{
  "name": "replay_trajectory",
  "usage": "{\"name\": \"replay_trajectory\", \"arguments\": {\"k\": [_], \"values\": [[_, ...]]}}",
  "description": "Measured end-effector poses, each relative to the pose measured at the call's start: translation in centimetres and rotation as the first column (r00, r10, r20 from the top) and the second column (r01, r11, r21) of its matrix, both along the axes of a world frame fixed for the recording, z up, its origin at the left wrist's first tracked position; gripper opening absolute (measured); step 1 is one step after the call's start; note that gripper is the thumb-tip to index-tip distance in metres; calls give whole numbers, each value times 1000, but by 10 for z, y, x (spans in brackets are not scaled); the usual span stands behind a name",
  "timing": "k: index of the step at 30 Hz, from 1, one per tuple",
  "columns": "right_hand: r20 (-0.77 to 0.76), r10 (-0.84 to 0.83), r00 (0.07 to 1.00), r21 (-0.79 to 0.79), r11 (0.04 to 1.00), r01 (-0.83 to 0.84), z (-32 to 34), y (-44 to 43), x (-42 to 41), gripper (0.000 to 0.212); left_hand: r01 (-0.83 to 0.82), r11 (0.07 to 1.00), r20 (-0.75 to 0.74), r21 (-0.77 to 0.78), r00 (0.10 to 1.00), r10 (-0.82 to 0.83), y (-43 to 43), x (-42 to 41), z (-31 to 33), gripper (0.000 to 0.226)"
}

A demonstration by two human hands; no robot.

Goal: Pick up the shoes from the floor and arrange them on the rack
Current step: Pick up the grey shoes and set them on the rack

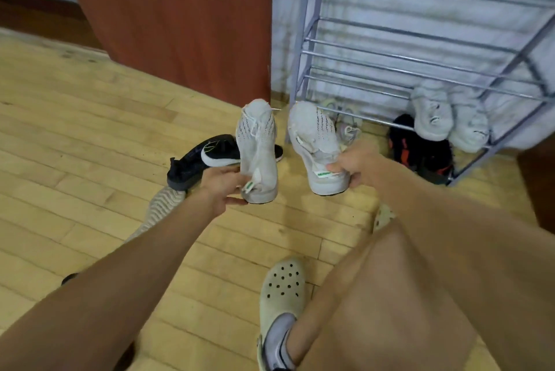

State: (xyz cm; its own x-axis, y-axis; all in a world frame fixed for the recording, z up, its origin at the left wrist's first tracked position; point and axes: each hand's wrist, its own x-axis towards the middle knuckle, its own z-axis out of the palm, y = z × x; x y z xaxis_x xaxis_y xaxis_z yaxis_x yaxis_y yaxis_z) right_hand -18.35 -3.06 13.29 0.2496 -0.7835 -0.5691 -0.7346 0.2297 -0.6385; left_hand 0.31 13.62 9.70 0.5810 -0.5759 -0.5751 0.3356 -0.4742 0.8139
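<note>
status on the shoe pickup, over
Left hand grips a grey knit sneaker by its heel, right hand grips the matching grey sneaker. Both aloft, short of the grey metal rack. Black white-soled sneaker on wooden floor.

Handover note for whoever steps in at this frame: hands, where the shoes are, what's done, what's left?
Left hand grips one white knit sneaker by the heel, toe up; right hand grips its mate the same way. Both are off the floor, before the rack.
Done: a pale pair sits on the lowest shelf.
Left: shelve the held pair, then the black sneakers and grey-soled shoe on the floor, and the black-and-red shoes and pastel shoe under the rack.
</note>
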Motion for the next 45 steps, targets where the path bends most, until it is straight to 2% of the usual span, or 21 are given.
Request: {"name": "replay_trajectory", "arguments": {"k": [6,10,13,17,22,25,31,33,36,41,45], "values": [[31,-146,989,-36,989,147,18,-53,-58,45,129,991,40,-33,991,-127,-82,-27,21,25],[97,-213,972,-54,974,219,12,-92,-75,43,174,984,39,-46,984,-172,-144,-41,24,39],[163,-259,952,-47,962,270,-4,-126,-71,43,194,979,73,-62,979,-189,-194,-45,22,46],[220,-305,927,-40,946,321,-31,-178,-52,30,183,981,132,-60,976,-174,-260,-37,13,44],[223,-319,921,-83,935,344,-54,-232,-23,53,190,981,164,-47,970,-180,-325,-21,-1,34],[213,-328,920,-108,928,356,-62,-251,-12,46,211,977,196,-5,959,-206,-348,-8,-12,31],[160,-309,938,-153,930,333,-81,-264,1,46,223,975,222,16,950,-221,-365,8,-37,39],[143,-310,940,-159,930,331,-83,-261,4,50,220,976,281,3,936,-212,-367,8,-41,40],[130,-287,949,-127,945,303,-78,-252,4,58,290,956,395,37,875,-280,-362,5,-39,48],[34,-223,974,-202,953,225,-51,-226,4,56,385,917,349,104,849,-396,-317,7,-12,71],[-118,-72,990,-276,961,37,-27,-188,15,43,398,907,336,141,842,-422,-250,25,17,59]]}}
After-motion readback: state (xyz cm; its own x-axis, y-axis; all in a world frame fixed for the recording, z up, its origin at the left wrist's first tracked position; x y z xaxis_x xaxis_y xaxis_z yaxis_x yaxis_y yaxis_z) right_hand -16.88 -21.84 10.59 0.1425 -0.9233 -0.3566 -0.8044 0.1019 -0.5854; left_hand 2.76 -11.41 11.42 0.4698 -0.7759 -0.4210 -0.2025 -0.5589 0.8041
